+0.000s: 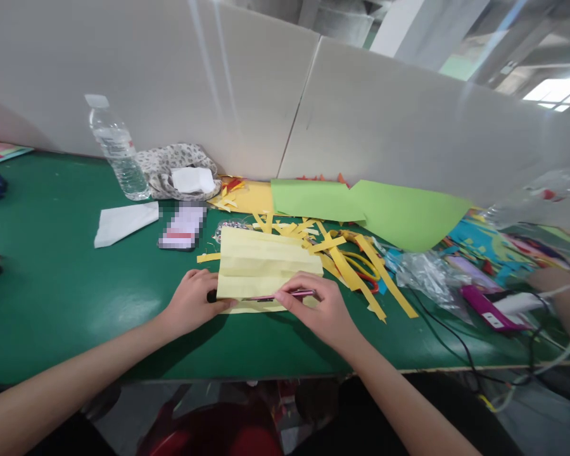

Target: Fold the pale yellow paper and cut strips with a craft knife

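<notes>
A pale yellow sheet of paper point(261, 266) with crosswise creases lies on the green table, its near part folded over. My left hand point(194, 299) grips the sheet's left edge, thumb on the near strip. Something dark shows between that thumb and fingers, too little of it to name. In my right hand point(320, 307) is a slim pinkish pen point(304, 293), held nearly flat with its tip pointing left along the fold line. Beside the sheet lie cut yellow paper strips point(346, 266) and yellow-handled scissors point(363, 265), partly covered.
Behind the sheet are green paper point(403, 212) and yellow scraps. To the left stand a water bottle point(118, 152), a spotted cloth pouch point(171, 161), a phone point(184, 227) and a white tissue point(123, 223). Cables and a purple box point(491, 308) lie right, near another person's arm point(565, 291).
</notes>
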`<state>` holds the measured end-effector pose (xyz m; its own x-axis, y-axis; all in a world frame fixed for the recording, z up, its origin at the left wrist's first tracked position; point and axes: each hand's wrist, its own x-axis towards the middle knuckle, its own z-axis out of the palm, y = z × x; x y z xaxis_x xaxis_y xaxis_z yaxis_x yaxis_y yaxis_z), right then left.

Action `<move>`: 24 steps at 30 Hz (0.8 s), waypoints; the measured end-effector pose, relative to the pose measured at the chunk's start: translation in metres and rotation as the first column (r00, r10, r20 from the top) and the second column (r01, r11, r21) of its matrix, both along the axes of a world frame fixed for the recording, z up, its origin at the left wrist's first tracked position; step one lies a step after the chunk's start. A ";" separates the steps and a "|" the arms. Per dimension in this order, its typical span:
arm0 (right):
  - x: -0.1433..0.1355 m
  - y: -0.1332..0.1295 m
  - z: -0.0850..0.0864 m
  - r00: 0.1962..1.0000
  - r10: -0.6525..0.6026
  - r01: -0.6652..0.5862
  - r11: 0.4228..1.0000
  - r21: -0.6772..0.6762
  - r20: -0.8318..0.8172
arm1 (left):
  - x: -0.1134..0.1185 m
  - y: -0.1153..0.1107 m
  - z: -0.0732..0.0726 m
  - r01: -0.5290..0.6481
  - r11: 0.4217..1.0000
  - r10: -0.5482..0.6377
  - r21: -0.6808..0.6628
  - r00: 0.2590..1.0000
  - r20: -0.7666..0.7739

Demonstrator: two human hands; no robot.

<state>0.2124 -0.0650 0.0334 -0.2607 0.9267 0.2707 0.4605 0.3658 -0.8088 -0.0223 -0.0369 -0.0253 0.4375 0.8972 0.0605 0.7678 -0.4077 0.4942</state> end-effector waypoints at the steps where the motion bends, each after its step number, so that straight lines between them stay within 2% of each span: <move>1: -0.003 0.001 -0.001 0.999 -0.008 0.008 1.000 -0.020 -0.036 | 0.000 0.000 0.000 0.001 1.000 -0.001 0.005 1.000 -0.001; 4: -0.011 -0.001 -0.010 0.988 -0.088 0.072 0.990 -0.125 -0.130 | 0.001 -0.001 0.000 -0.004 1.000 0.004 0.018 1.000 0.000; 8: -0.020 -0.010 -0.027 0.987 -0.108 0.083 0.977 -0.195 -0.121 | 0.002 -0.002 0.000 -0.024 0.999 0.024 0.035 1.000 0.003; 11: -0.019 -0.013 -0.038 0.986 -0.105 0.078 0.977 -0.196 -0.131 | 0.001 -0.001 -0.002 -0.020 0.999 0.020 0.027 1.000 0.021; 15: -0.009 -0.006 -0.048 0.954 -0.176 0.107 0.957 -0.270 -0.245 | -0.001 0.000 -0.005 -0.017 1.000 0.016 0.022 0.999 0.048; 19: -0.005 0.001 -0.053 0.912 -0.227 0.105 0.934 -0.342 -0.341 | -0.002 0.000 -0.006 -0.023 0.999 0.021 0.026 0.999 0.047; 24: -0.011 0.001 -0.049 0.941 -0.152 0.050 0.945 -0.323 -0.302 | -0.001 0.000 -0.003 -0.024 0.999 0.023 0.044 1.000 0.018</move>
<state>0.2010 -0.0639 -0.0152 -0.1088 0.9938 0.0226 0.1811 0.0422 -0.9826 -0.0237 -0.0369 -0.0282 0.4150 0.9034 0.1076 0.7686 -0.4114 0.4899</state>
